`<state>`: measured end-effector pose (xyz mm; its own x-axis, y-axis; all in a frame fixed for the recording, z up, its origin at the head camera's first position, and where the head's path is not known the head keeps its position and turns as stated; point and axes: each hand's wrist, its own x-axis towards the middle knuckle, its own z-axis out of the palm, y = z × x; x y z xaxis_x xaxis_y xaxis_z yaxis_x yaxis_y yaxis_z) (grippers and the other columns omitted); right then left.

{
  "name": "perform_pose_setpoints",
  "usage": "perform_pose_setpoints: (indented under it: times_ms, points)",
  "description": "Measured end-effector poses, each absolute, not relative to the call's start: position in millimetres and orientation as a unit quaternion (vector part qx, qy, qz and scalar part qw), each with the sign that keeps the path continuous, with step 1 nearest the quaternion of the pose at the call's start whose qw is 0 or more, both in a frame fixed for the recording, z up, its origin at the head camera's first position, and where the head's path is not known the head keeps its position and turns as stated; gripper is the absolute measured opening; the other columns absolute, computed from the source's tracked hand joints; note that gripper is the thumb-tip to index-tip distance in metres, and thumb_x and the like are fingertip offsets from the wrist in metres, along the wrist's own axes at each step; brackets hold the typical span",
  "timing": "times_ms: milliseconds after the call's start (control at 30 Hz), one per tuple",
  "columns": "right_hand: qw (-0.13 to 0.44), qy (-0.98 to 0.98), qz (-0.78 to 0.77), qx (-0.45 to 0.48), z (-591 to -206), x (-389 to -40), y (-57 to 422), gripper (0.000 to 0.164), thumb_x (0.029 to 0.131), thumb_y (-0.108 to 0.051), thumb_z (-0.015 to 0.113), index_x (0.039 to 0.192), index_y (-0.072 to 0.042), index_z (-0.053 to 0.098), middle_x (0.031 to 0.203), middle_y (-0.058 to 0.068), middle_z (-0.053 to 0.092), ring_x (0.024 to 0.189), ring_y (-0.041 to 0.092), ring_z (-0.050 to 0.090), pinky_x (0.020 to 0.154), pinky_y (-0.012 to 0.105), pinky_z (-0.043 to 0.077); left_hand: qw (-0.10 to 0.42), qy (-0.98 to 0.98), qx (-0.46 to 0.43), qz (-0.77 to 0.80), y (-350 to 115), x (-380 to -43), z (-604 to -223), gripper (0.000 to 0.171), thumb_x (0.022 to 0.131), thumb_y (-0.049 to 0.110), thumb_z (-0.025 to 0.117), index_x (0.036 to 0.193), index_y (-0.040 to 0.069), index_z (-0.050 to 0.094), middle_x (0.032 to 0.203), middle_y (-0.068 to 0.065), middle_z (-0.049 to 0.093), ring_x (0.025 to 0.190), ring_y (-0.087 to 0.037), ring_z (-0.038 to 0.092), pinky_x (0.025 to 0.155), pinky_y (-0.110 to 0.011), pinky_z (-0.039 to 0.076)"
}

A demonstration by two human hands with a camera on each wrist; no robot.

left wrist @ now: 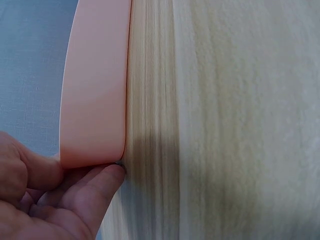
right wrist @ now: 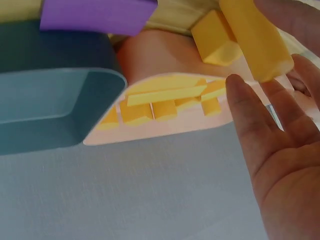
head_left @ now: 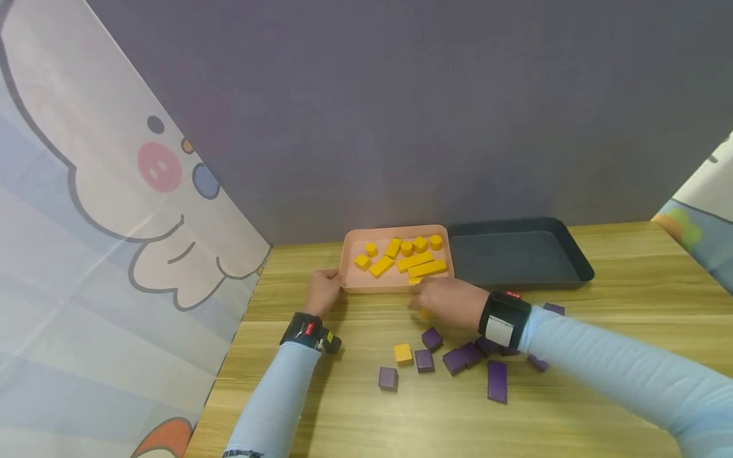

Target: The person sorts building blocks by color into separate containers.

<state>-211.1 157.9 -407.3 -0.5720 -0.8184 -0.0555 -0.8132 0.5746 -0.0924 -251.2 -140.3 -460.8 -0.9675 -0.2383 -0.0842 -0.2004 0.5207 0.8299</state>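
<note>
A shallow pink tray (head_left: 397,290) holds several yellow blocks, among them cylinders, short pieces and long bars (head_left: 427,268). My left hand (head_left: 323,293) grips its front left corner; in the left wrist view the thumb and curled fingers (left wrist: 102,185) meet at that corner. At the tray's front wall is my right hand (head_left: 452,301). The right wrist view shows a yellow block (right wrist: 257,42) pinched between its thumb and fingers, outside the tray. Another yellow block (right wrist: 216,41) stands close beside it, near the tray wall, and is mostly covered by the hand in the head view.
A dark grey tray (head_left: 515,281) adjoins the pink one on the right. Several purple blocks (head_left: 497,381) lie scattered on the wooden table, some partly under the right forearm. A lone yellow block (head_left: 403,354) sits among them. Behind the trays rises a grey panel (head_left: 372,127).
</note>
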Motion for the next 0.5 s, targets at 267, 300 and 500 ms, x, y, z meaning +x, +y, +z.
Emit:
perform_pose_setpoints:
  times_ms: [267, 300, 500]
  points:
    - [0.047, 0.881, -0.029, -0.469, -415.1, -212.0, 159.7, 0.033, 0.089, 0.003, 0.076, 0.111, -0.02, 0.081, 0.11, -0.001, 0.075, 0.096, 0.017, 0.069, 0.088, 0.033, 0.062, 0.02, -0.876, 0.117, -0.468, -139.9, -250.7, -458.0, 0.034, 0.104, 0.014, 0.058, 0.129, -0.005, 0.07, 0.118, -0.024, 0.075, 0.076, -0.016, 0.066, 0.06, -0.017, 0.046]
    - [0.046, 0.88, -0.031, -0.471, -416.0, -212.4, 159.9, 0.031, 0.089, 0.004, 0.076, 0.107, -0.02, 0.081, 0.104, -0.002, 0.074, 0.091, 0.015, 0.067, 0.083, 0.03, 0.061, 0.019, -0.876, 0.116, -0.467, -140.0, -250.6, -457.9, 0.034, 0.104, 0.014, 0.058, 0.129, -0.005, 0.07, 0.118, -0.024, 0.075, 0.076, -0.015, 0.066, 0.061, -0.017, 0.046]
    - [0.041, 0.876, -0.042, -0.479, -422.3, -214.7, 159.9, 0.027, 0.084, 0.007, 0.074, 0.086, -0.019, 0.078, 0.082, -0.006, 0.066, 0.07, 0.01, 0.05, 0.063, 0.021, 0.047, 0.013, -0.876, 0.118, -0.467, -140.8, -250.6, -458.0, 0.035, 0.104, 0.014, 0.056, 0.13, -0.005, 0.069, 0.119, -0.023, 0.075, 0.077, -0.015, 0.064, 0.062, -0.018, 0.046]
